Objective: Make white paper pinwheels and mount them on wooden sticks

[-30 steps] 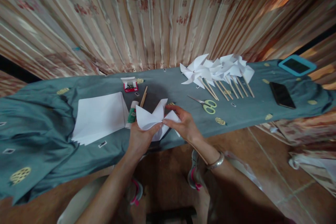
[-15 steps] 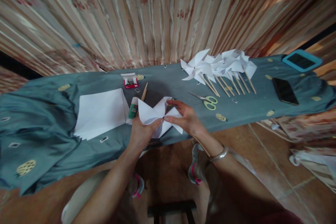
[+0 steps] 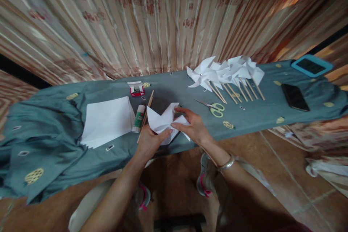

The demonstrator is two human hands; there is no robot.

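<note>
Between my hands is a white paper pinwheel (image 3: 160,120) with its blades folded in toward the middle. My left hand (image 3: 150,140) grips its lower left side, the thumb pressed near the centre and the other fingers hidden behind the paper. From the right, my right hand (image 3: 194,127) pinches it, thumb at the centre and index finger along the upper right blade. Just left of the pinwheel lie wooden sticks (image 3: 149,102) and a green and white glue stick (image 3: 139,118). No stick shows attached to the held pinwheel.
A stack of white paper (image 3: 108,121) lies at left, below a small red open box (image 3: 136,90) of metal pieces. Several pinwheels on sticks (image 3: 227,72) lie at back right, near green-handled scissors (image 3: 216,109). Farther right are a black phone (image 3: 295,97) and a blue-framed device (image 3: 311,65).
The view has shifted slightly. Both hands still hold the pinwheel; its right blade looks folded further in toward the centre, and more of the sticks and glue stick shows.
</note>
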